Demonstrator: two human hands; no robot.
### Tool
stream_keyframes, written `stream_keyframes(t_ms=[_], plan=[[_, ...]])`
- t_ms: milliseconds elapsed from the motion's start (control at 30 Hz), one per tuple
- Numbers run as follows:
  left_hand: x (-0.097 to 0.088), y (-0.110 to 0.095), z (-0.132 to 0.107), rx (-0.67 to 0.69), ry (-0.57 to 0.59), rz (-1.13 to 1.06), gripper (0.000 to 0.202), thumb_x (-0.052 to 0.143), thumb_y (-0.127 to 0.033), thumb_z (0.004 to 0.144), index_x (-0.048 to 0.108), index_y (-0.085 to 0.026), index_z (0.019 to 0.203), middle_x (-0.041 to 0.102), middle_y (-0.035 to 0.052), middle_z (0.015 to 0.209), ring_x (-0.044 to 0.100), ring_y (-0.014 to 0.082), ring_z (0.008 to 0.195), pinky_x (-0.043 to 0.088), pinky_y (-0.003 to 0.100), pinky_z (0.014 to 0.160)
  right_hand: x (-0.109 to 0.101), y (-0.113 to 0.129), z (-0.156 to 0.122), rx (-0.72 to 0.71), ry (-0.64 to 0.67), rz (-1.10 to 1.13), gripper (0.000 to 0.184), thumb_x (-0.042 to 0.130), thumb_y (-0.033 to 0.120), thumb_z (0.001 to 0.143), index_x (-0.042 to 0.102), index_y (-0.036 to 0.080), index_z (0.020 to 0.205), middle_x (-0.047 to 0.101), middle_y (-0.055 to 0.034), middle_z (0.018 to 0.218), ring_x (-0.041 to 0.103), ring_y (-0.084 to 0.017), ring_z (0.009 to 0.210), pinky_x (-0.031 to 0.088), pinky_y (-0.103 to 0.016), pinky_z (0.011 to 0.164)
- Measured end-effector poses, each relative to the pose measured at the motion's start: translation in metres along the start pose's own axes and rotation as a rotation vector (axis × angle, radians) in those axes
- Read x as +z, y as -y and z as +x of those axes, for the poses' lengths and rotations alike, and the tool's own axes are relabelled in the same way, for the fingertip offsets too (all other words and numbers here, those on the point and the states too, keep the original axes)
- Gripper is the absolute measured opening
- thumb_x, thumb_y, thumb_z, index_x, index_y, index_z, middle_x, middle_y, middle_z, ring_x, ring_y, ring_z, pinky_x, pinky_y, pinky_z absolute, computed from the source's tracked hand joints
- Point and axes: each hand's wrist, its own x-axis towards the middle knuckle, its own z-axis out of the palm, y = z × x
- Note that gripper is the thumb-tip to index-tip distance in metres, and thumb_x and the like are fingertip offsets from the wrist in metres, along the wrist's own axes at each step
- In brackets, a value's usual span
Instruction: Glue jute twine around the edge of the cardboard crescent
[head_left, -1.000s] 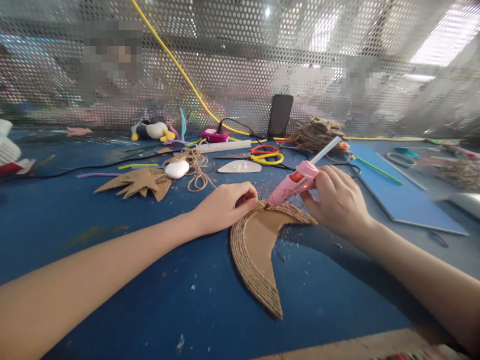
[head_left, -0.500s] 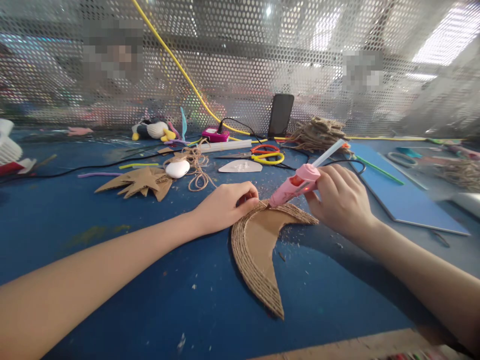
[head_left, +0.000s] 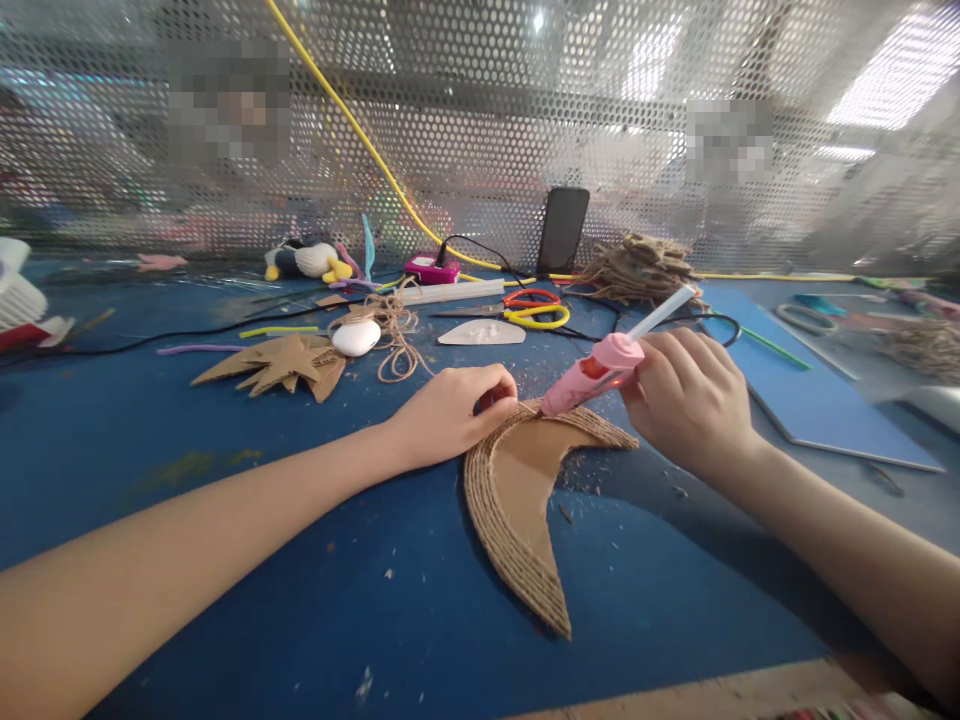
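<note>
A crescent of cardboard (head_left: 525, 475) lies flat on the blue table, with rows of twine (head_left: 504, 545) covering its outer curve. At its upper edge my left hand (head_left: 454, 412) pinches a thin strand of twine between thumb and forefinger. My right hand (head_left: 690, 405) is wrapped round the handle of a pink hot glue gun (head_left: 589, 378). The gun's nozzle points down and left, touching or just above the twine near my left fingertips. A translucent glue stick (head_left: 663, 312) juts from its back end. My right fingers partly hide the handle and trigger.
Behind the hands are scissors (head_left: 536, 312), a white cutout (head_left: 481, 332), loose twine (head_left: 397, 335), a white oval case (head_left: 356, 338) and cardboard spiky shapes (head_left: 289, 365). A phone (head_left: 562, 230) leans on the perforated metal screen. A blue board (head_left: 832, 400) lies right.
My right hand and the glue gun have shifted very slightly right, and the glue stick's end sits a little lower. My left hand stays at the crescent's upper edge.
</note>
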Motion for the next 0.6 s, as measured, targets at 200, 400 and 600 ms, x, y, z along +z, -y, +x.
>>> stream_keyframes(t_ms=[200, 400, 600], plan=[[-0.0001, -0.0006, -0.0001, -0.002, 0.002, 0.004, 0.025, 0.050, -0.040, 0.099, 0.062, -0.018, 0.094, 0.068, -0.0001, 0.082, 0.058, 0.0127, 0.070, 0.040, 0.026, 0.064, -0.0023, -0.0025, -0.0008, -0.023, 0.004, -0.045, 0.014, 0.052, 0.016, 0.092, 0.054, 0.022, 0.105, 0.068, -0.0062, 0.085, 0.058, -0.019, 0.075, 0.039, -0.034, 0.067], [0.0002, 0.0000, 0.0000, -0.009, -0.002, -0.008, 0.023, 0.052, -0.039, 0.099, 0.062, -0.019, 0.094, 0.068, -0.0012, 0.083, 0.059, 0.0121, 0.072, 0.041, 0.027, 0.066, -0.0039, -0.0021, 0.0033, -0.087, -0.061, -0.061, 0.014, 0.055, 0.013, 0.091, 0.053, 0.021, 0.102, 0.067, -0.0052, 0.084, 0.055, -0.018, 0.073, 0.038, -0.033, 0.066], [0.0002, 0.0003, 0.0000, 0.001, 0.001, -0.022, 0.026, 0.051, -0.042, 0.099, 0.062, -0.019, 0.093, 0.068, -0.0017, 0.083, 0.060, 0.0119, 0.073, 0.041, 0.026, 0.066, -0.0010, 0.0009, 0.0030, -0.036, -0.041, -0.042, 0.013, 0.053, 0.014, 0.092, 0.053, 0.022, 0.102, 0.066, -0.0055, 0.086, 0.055, -0.019, 0.076, 0.037, -0.034, 0.068]])
